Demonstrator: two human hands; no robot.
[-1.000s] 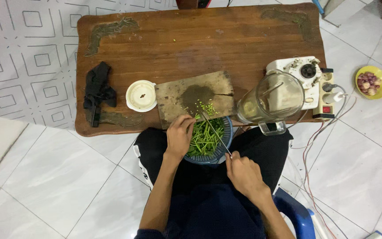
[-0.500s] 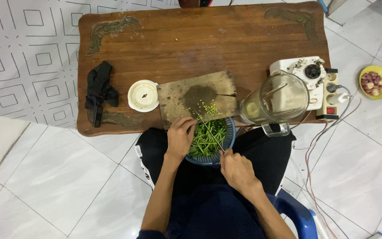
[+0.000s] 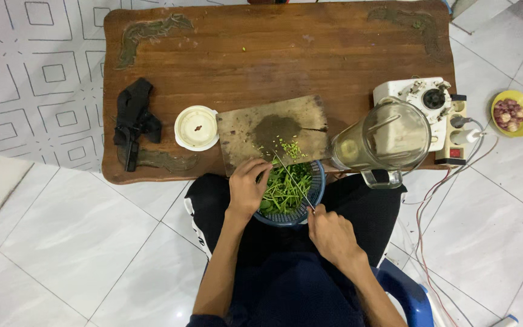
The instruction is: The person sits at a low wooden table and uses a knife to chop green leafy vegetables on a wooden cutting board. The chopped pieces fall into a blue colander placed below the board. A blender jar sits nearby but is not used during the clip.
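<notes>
Green stalks (image 3: 286, 189) filling blue basket (image 3: 317, 181), left hand (image 3: 246, 188) gripping them, right hand (image 3: 328, 230) clasping knife (image 3: 293, 178)

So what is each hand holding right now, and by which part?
The right hand grips a thin-bladed knife by its handle end. The left hand rests on green stalks in the blue plastic basket, at their left side.

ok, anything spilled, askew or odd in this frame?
A few things. Small green bits lie scattered on the wooden table, away from the cutting board. The blender jar lies tipped, off its base. The blue basket overhangs the table edge, on the lap.
</notes>
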